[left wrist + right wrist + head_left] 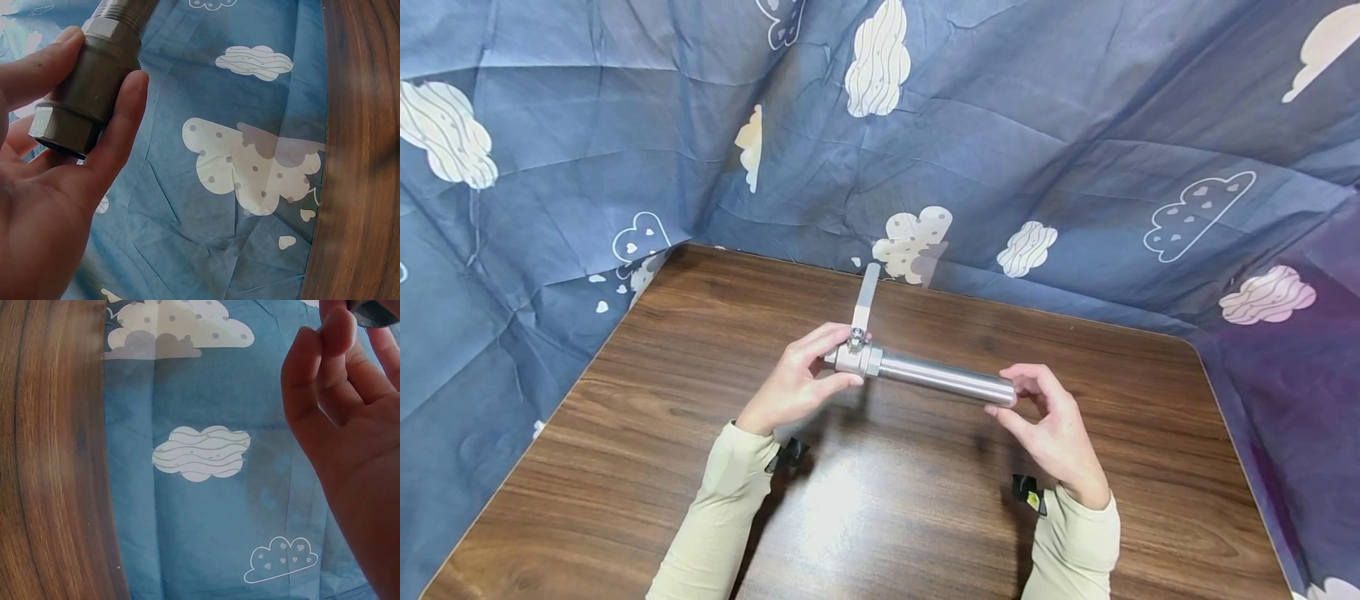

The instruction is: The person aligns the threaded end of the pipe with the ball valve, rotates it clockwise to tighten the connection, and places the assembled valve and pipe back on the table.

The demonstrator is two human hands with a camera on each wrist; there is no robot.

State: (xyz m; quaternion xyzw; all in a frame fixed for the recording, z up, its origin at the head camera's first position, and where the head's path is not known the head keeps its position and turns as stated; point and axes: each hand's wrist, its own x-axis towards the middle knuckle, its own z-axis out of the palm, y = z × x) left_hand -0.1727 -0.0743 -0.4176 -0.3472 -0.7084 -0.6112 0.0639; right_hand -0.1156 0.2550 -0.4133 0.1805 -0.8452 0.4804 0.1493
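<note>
Steel ball valve w/ threaded pipe, held level above the table mid-surface, prob. heavy, rigid, slick: left hand clamps the hex valve body, right hand pinches pipe end, lever handle pointing at far edge.

wooden table, cloud-print blue cloth

valve-and-pipe assembly: 1 | hands: 2 | table: 1 | wrist clips: seemingly 2
</note>
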